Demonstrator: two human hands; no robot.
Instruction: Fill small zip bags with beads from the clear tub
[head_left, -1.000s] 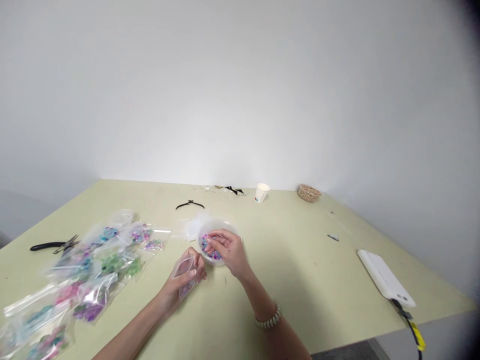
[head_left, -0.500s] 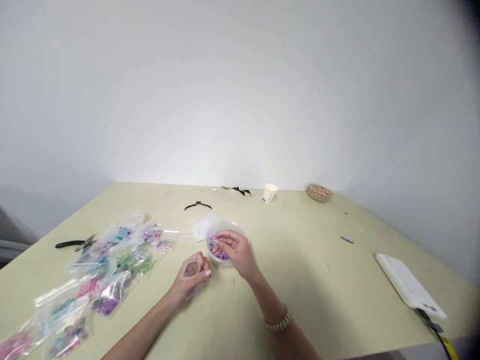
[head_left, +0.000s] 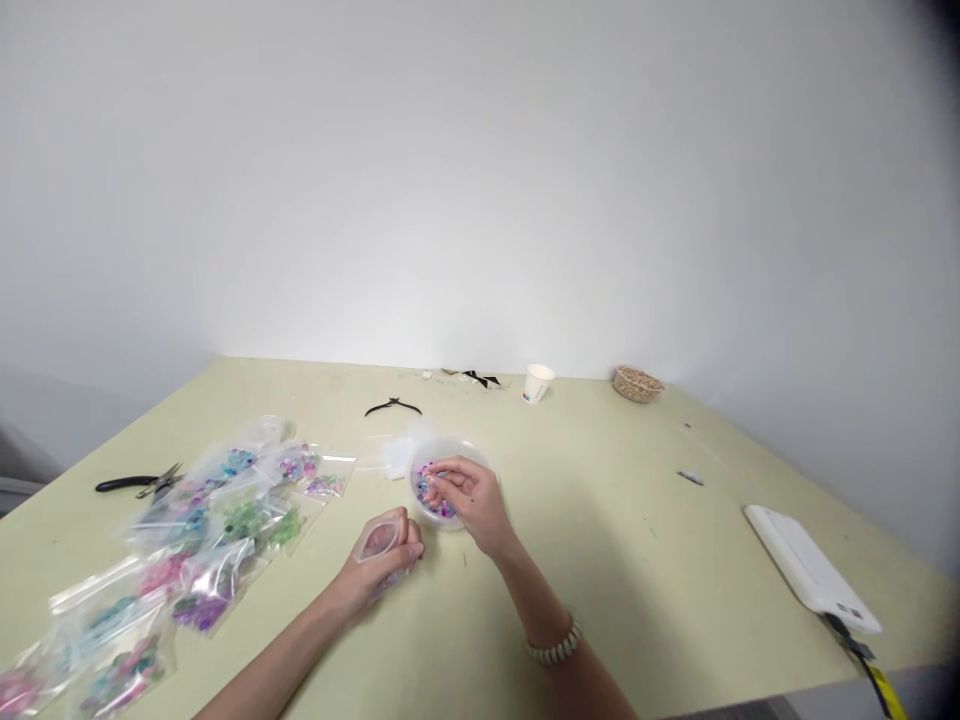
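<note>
Beads (head_left: 422,487), purple and blue, lie in a white bowl (head_left: 461,446) directly beneath the right hand's (head_left: 472,495) fingertips. Its thumb and forefinger are pinched together; whether a bead sits between them cannot be told. That hand blocks the bowl's right part from view. Left of those fingers and nearer the wearer, the left hand (head_left: 390,550) grips a clear bag (head_left: 377,541), mouth gaping. Just beyond the left fingers, pale plastic (head_left: 399,455) crowds the bowl's left side. Farther left of them spread bead-filled bags (head_left: 247,515), then black-handled pliers (head_left: 124,484). Beyond both hands' fingers lie small black pliers (head_left: 394,403), dark scraps (head_left: 480,378) and a paper cup (head_left: 538,384). Well right of the right fingers rests a white device (head_left: 810,567).
</note>
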